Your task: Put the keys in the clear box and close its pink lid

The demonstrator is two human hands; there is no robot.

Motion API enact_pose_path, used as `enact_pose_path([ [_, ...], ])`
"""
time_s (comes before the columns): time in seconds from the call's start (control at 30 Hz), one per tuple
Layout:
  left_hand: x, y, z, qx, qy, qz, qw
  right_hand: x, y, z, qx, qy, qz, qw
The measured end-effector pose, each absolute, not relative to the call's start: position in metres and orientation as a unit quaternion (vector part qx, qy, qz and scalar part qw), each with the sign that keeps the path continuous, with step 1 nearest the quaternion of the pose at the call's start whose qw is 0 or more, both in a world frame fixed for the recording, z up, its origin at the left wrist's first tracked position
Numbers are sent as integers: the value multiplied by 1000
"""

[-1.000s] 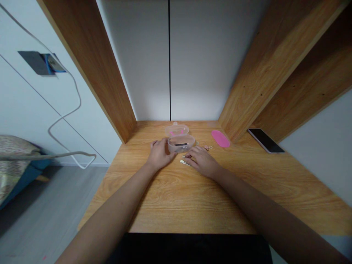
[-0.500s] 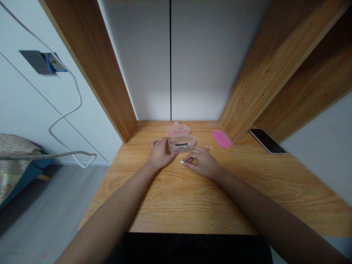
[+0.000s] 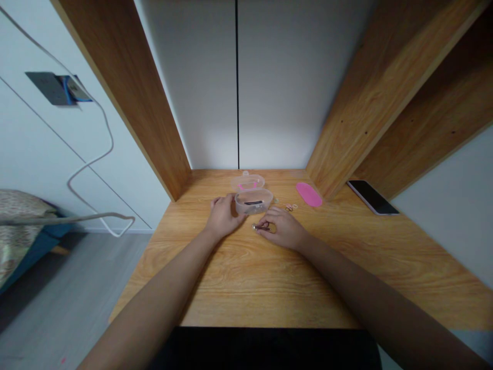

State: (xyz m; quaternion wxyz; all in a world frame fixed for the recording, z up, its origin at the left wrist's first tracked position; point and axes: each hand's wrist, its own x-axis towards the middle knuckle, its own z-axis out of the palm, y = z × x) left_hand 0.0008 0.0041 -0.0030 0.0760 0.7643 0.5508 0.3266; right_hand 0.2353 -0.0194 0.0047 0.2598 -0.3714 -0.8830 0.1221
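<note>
A clear plastic box (image 3: 254,208) stands on the desk with its hinged lid (image 3: 249,182) laid back behind it. Inside the box lies a dark, slim item, too small to name. My left hand (image 3: 223,217) is curled round the box's left side, thumb at its front. In front of the box, just above or on the desk, my right hand (image 3: 284,228) pinches a slim dark hair clip (image 3: 264,227) with a shiny end pointing left. Several small hair ties (image 3: 291,207) lie beyond my right hand, beside the box.
A pink oval piece (image 3: 308,195) lies at the back right of the wooden desk (image 3: 246,288). Farther right, a phone (image 3: 373,197) rests by the wooden upright. A white cable (image 3: 111,139) hangs along the left wall, near a socket.
The hair clip has turned slightly in my right fingers, so more of its dark length shows. My left hand stays on the box; the view has shifted a little.
</note>
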Motion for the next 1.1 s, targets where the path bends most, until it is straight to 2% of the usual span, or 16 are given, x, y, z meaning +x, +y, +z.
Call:
enact_pose_path([
  [0.4,1,3,-2,763,551,329,75,233,-21,9,-365,-900,89,221],
  [0.67,2,2,0,767,544,331,80,241,-18,16,-368,-883,63,284],
  [0.9,1,4,-2,790,515,322,85,247,-15,16,-403,-840,-15,362],
  [1.1,2,2,0,815,480,309,100,248,-15,17,-441,-806,-76,388],
])
